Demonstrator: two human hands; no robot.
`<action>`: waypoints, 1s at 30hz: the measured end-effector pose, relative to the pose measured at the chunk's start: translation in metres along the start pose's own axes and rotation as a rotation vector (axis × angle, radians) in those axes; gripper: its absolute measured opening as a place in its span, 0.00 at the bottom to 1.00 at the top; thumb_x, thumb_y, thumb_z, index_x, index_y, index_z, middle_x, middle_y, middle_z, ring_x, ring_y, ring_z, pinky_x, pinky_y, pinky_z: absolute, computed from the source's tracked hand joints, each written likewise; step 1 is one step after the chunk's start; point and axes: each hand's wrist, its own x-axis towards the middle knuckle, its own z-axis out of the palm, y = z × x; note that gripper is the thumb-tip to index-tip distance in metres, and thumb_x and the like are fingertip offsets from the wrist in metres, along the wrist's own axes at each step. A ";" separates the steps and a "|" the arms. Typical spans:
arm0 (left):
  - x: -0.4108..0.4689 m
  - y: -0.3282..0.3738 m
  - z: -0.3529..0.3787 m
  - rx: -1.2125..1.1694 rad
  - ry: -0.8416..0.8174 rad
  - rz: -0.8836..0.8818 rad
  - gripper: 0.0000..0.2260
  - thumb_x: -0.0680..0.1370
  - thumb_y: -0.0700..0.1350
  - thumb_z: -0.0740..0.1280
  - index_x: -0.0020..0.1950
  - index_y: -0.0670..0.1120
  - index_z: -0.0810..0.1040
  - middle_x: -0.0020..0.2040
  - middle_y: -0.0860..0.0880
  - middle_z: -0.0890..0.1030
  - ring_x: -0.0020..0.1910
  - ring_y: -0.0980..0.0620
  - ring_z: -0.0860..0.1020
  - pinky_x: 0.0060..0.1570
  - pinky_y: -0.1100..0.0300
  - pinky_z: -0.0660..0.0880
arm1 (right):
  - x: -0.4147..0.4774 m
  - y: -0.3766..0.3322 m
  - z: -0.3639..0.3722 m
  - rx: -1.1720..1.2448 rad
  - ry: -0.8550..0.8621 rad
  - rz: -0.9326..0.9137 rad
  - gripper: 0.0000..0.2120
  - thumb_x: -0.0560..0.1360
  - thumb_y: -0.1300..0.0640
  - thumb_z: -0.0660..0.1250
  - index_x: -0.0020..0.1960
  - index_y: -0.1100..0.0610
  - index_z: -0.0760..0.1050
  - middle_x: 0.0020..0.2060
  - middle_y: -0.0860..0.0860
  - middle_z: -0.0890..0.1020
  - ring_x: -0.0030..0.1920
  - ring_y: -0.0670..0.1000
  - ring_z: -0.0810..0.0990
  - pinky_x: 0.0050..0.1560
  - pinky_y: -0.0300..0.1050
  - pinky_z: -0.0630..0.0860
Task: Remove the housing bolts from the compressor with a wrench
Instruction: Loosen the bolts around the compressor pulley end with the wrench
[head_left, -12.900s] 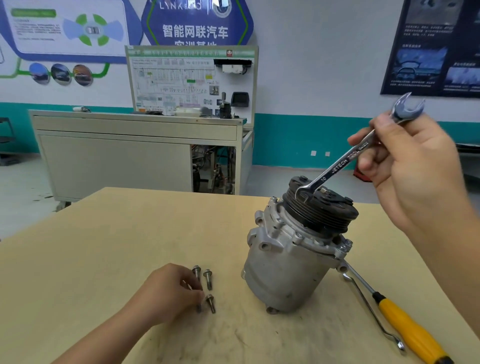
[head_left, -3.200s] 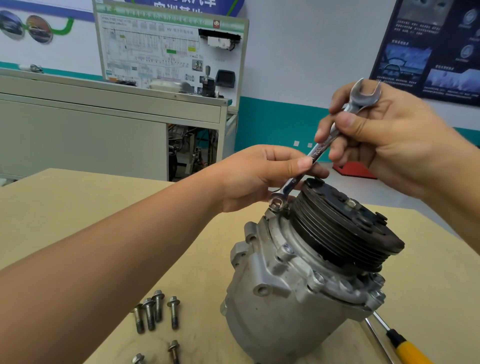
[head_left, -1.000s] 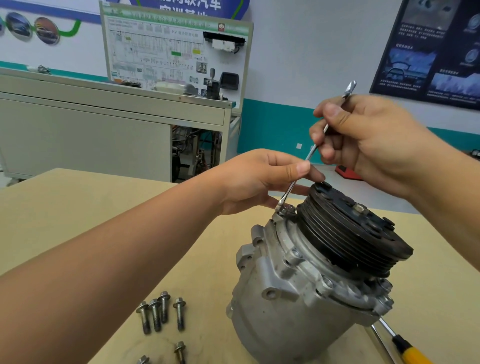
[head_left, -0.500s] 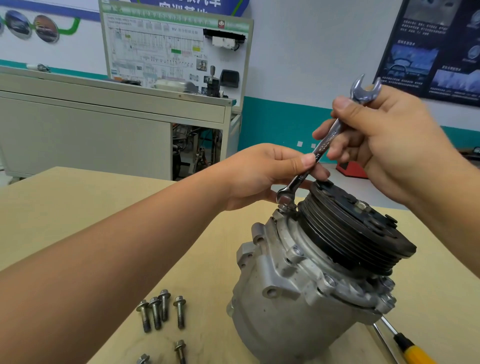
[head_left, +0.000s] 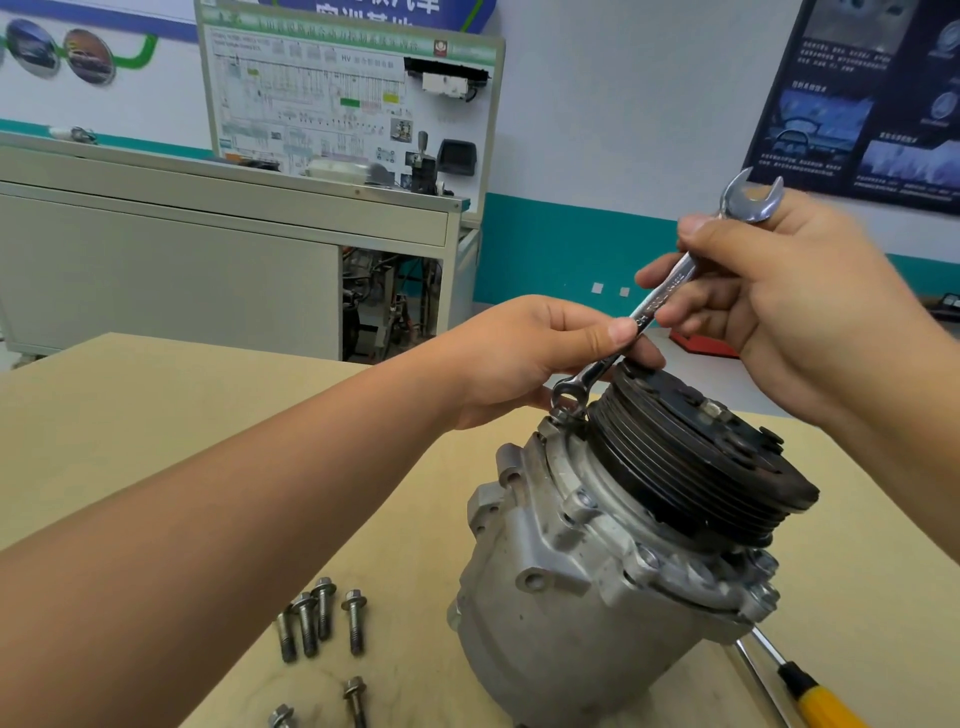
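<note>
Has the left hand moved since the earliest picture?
Yes. The left hand went from the loose bolts up to the top of the compressor, where it pinches the wrench.

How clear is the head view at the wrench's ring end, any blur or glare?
Head view: wrench ring end sharp and evenly lit; bright glint only on its open end; right hand slightly motion-softened; wide-angle lens bows the grey cabinet edges.
</note>
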 end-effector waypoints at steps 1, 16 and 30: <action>0.000 0.000 0.001 0.001 0.003 0.003 0.10 0.79 0.47 0.61 0.47 0.47 0.82 0.42 0.52 0.83 0.43 0.57 0.81 0.41 0.64 0.78 | -0.001 0.000 0.000 0.007 0.010 0.016 0.06 0.80 0.62 0.59 0.44 0.58 0.68 0.29 0.52 0.83 0.22 0.47 0.78 0.25 0.36 0.74; 0.001 -0.007 0.000 -0.028 0.027 -0.007 0.07 0.78 0.46 0.63 0.50 0.49 0.81 0.48 0.54 0.82 0.51 0.55 0.78 0.59 0.48 0.72 | 0.010 -0.004 -0.001 -0.047 -0.050 0.193 0.07 0.79 0.64 0.55 0.44 0.59 0.70 0.36 0.54 0.74 0.22 0.45 0.75 0.24 0.34 0.71; 0.001 -0.006 -0.007 -0.095 0.101 0.048 0.07 0.72 0.41 0.68 0.38 0.45 0.71 0.44 0.53 0.84 0.49 0.53 0.79 0.44 0.55 0.76 | 0.021 -0.012 0.010 -0.111 -0.270 0.018 0.09 0.82 0.64 0.54 0.46 0.58 0.71 0.35 0.52 0.85 0.28 0.47 0.81 0.28 0.34 0.76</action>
